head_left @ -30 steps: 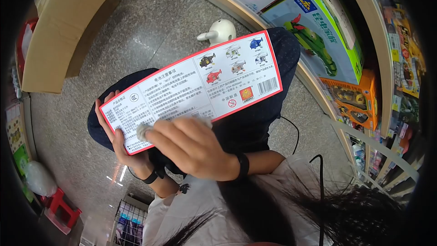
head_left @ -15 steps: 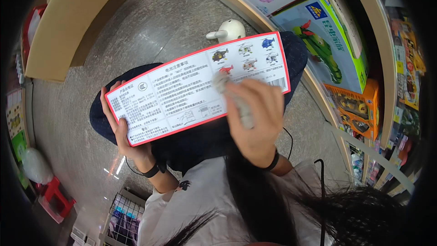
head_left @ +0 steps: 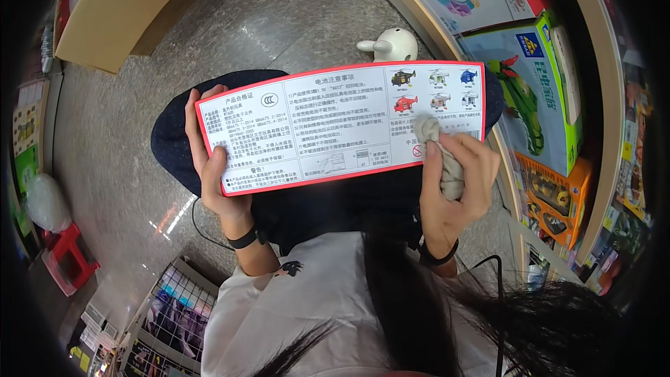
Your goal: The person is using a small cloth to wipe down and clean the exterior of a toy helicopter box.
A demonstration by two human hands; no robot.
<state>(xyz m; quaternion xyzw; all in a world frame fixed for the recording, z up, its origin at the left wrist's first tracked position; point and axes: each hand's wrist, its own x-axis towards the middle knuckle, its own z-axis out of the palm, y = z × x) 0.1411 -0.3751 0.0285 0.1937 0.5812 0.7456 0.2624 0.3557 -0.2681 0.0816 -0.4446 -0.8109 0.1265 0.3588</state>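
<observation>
A long white toy box (head_left: 335, 115) with a red border lies across my lap, its printed side facing up. Small helicopter pictures fill its upper right part, with Chinese text over the rest. My left hand (head_left: 215, 160) grips the box's left end, thumb on the printed face and fingers round the edge. In my right hand (head_left: 460, 181) is a bunched greyish-white cloth (head_left: 449, 167), pinched between thumb and fingers. The cloth rests on the lower right part of the box, just below the helicopter pictures.
A white rounded object (head_left: 396, 45) sits on the floor beyond the box. Shelves at right hold a green toy box (head_left: 520, 77) and an orange toy box (head_left: 555, 199). A cardboard box (head_left: 118, 14) stands upper left; a red stool (head_left: 73, 258) and wire basket (head_left: 178, 300) are lower left.
My right hand has moved the cloth rightward and down, from the box's middle to its lower right. The box sits further right in view and is more level. My left hand keeps its hold.
</observation>
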